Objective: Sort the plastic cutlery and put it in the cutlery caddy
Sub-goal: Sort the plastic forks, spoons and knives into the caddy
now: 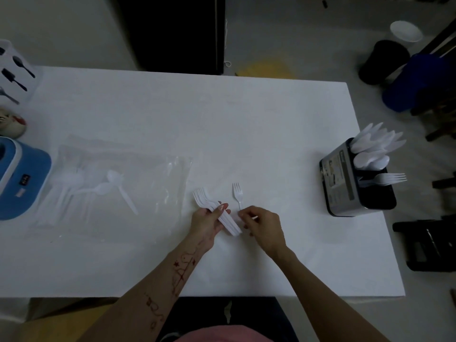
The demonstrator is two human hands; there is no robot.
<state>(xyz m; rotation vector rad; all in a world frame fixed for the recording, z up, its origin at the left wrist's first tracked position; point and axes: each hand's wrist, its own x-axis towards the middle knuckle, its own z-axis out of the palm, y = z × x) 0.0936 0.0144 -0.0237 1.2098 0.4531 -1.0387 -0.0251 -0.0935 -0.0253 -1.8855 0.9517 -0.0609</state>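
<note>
Head view: your left hand grips a stack of white forks, tines pointing away from you. Your right hand pinches a single fork by its handle, just beside the stack. Left on the white table, a clear bag holds spoons. Far right, the cutlery caddy holds knives, spoons and forks.
</note>
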